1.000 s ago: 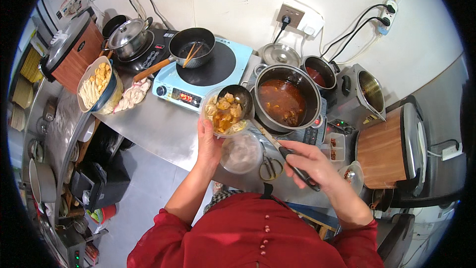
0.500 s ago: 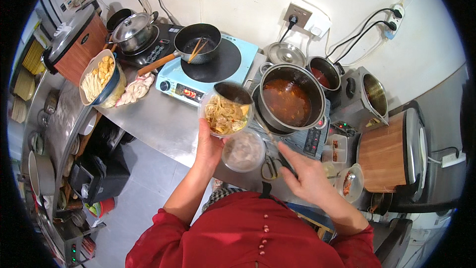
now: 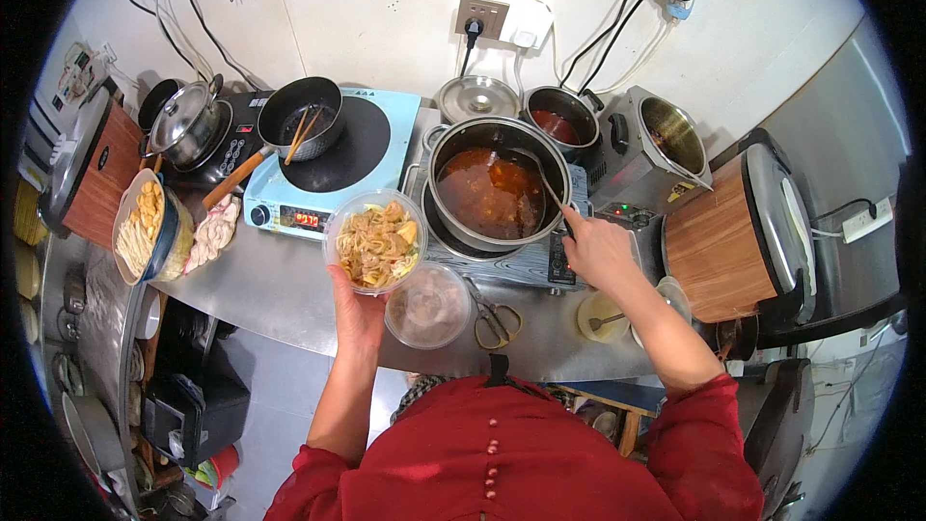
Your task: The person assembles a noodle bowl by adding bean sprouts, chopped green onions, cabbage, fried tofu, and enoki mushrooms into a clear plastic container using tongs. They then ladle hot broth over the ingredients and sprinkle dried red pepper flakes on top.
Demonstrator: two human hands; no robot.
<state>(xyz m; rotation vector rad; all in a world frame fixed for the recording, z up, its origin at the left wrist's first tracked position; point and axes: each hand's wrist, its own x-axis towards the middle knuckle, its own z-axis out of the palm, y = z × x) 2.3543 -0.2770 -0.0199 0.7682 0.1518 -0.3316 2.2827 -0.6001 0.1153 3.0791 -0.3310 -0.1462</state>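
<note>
My left hand [image 3: 357, 314] grips a round clear plastic bowl [image 3: 376, 241] from below, tilted slightly toward me. Noodles with brown pieces and yellow chunks fill it. My right hand [image 3: 593, 249] is closed on the dark handle of a ladle [image 3: 542, 177], whose head is sunk in the red-brown broth [image 3: 482, 195]. That broth fills a big steel pot [image 3: 446, 147] on an induction cooker [image 3: 555, 265]. Just below the bowl stands a second clear round tub [image 3: 429, 307] with pale contents I cannot make out. Scissors [image 3: 497, 324] with olive handles lie beside it.
A light-blue cooker [image 3: 386, 135] carries a black wok [image 3: 289, 106] with wooden chopsticks. Farther left are a basin of noodles and tofu puffs [image 3: 140, 232] and a cloth [image 3: 214, 232]. At right stand a small pot [image 3: 559, 125], a steel warmer [image 3: 641, 150] and a wood-look container [image 3: 714, 241].
My right hand has moved forward, and the ladle has gone from over the bowl into the broth. The bowl stays in my left hand. The whole view has shifted right.
</note>
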